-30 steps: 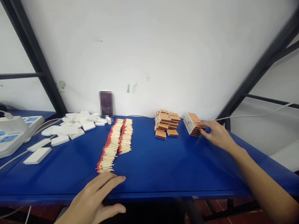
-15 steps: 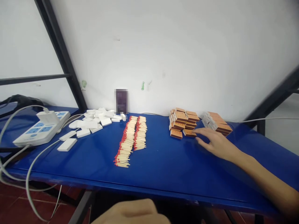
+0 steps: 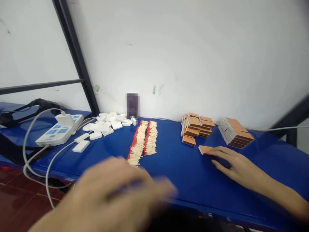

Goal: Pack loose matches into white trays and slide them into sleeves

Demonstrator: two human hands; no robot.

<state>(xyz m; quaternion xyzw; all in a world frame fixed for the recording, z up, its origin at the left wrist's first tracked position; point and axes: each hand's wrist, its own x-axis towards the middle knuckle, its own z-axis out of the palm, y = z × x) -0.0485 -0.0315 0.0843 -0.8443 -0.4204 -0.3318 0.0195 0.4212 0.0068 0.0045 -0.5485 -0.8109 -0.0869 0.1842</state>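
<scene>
At the right, my right hand [image 3: 235, 162] has its fingertips on the near end of an orange-topped matchbox [image 3: 205, 149], which lies on the blue table. Its thumb is held apart, below the fingers. Behind it a pile of matchboxes [image 3: 194, 123] is stacked against the wall, with a neater block of matchboxes [image 3: 238, 130] to its right. My left hand [image 3: 113, 193] hangs large over the front edge, smeared by motion, and I see nothing in it. Beyond it, two rows of red-headed matches [image 3: 150, 141] run toward the wall; the hand covers one row's near end.
White small boxes [image 3: 103, 127] lie heaped at the back left. A power strip [image 3: 54, 135] with a plugged-in charger and loose white cables [image 3: 49, 170] is at the left. A blurred-out dark rectangle [image 3: 132, 106] leans on the wall. Black frame bars [image 3: 74, 48] slope at both sides.
My left hand has risen from below the table edge to over it. My right hand has drawn one matchbox away from the pile, toward me. The view has turned slightly left.
</scene>
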